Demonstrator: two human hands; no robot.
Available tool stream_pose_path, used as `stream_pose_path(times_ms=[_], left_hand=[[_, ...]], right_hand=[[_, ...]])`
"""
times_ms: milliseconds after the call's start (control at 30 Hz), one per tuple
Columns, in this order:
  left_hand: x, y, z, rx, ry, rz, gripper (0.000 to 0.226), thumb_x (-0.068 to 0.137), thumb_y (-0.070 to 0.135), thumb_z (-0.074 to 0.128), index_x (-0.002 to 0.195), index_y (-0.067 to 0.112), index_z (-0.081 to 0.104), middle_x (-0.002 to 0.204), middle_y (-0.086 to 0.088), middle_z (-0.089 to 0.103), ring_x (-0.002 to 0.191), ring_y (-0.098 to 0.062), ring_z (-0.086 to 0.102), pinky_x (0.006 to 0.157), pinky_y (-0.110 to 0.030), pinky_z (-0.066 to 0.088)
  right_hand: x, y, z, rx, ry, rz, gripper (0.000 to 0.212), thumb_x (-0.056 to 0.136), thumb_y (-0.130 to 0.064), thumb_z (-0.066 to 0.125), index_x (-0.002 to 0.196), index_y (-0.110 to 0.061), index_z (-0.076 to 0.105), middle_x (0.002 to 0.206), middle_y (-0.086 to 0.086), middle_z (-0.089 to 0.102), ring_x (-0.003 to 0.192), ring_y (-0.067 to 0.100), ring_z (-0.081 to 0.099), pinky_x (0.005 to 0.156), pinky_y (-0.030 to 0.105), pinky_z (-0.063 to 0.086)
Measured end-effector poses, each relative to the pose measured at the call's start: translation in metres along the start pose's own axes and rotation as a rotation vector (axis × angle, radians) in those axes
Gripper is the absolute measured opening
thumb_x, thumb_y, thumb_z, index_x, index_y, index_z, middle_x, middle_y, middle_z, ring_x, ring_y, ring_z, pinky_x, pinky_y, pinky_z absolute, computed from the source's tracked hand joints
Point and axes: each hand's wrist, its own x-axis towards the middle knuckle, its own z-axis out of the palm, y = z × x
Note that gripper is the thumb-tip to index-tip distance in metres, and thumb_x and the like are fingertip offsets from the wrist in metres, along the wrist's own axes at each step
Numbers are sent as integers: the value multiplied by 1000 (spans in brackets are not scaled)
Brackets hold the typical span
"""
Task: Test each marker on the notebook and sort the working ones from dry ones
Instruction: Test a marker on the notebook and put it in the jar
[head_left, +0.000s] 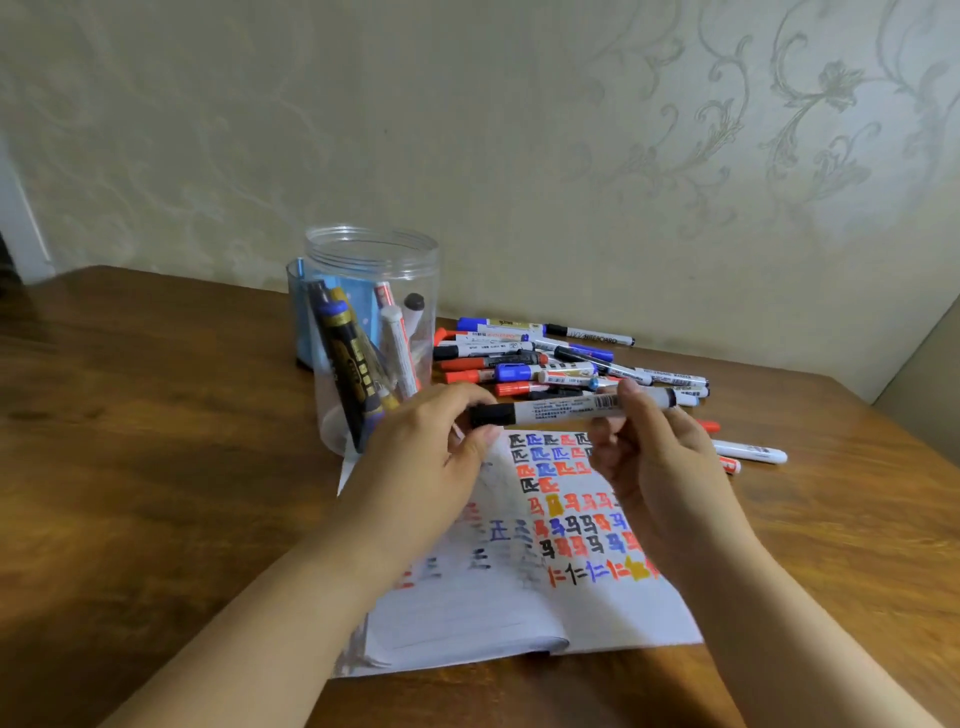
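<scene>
A white marker with a black cap (561, 409) is held level above the open notebook (519, 597). My left hand (431, 441) pinches its black cap end and my right hand (654, 457) grips the barrel near the other end. The notebook page carries rows of red, blue, black and yellow test marks. A pile of several markers (545, 358) lies on the table behind the notebook. A clear plastic jar (371, 260) at the left holds several more markers.
A blue container (301, 312) stands behind the jar. Two or three loose markers, one white (753, 451), lie to the right of the notebook. The wooden table (156, 441) meets a patterned wall at the back.
</scene>
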Motion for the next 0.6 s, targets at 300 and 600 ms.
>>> stream_pose_path(times_ms=[300, 600], left_hand=[[10, -14, -21, -41, 267, -213, 16, 89, 31, 51, 96, 19, 58, 81, 3, 62, 75, -12, 58, 63, -23, 45], [12, -22, -20, -73, 237, -371, 5, 91, 29, 50, 94, 25, 50, 98, 0, 61, 82, -7, 56, 64, -21, 49]], right_hand=[[50, -61, 102, -382, -78, -585, 12, 95, -18, 54, 85, -15, 48, 59, -1, 63, 52, 11, 54, 55, 24, 47], [87, -33, 148, -1351, -287, -537, 34, 100, -28, 37, 105, -4, 61, 78, -3, 40, 104, 22, 46, 71, 23, 26]])
